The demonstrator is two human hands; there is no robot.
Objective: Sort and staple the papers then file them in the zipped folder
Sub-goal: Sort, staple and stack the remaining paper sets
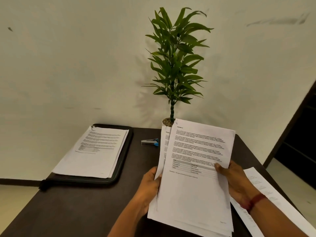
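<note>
Head view: both hands hold one sheaf of papers [196, 168] raised over the table [85, 202], its long axis pointing to 12 o'clock. The left hand [150, 183] grips its left edge. The right hand [234, 180] pinches the right edge, thumb on the front sheet. The stapler [150, 141] lies flat at 11 o'clock beyond the hands, well apart, long axis running 9-to-3, blue end toward the sheaf. I judge the left hand the nearer. The zipped folder [123, 154], bearing a stack [95, 151], lies at 10 o'clock.
</note>
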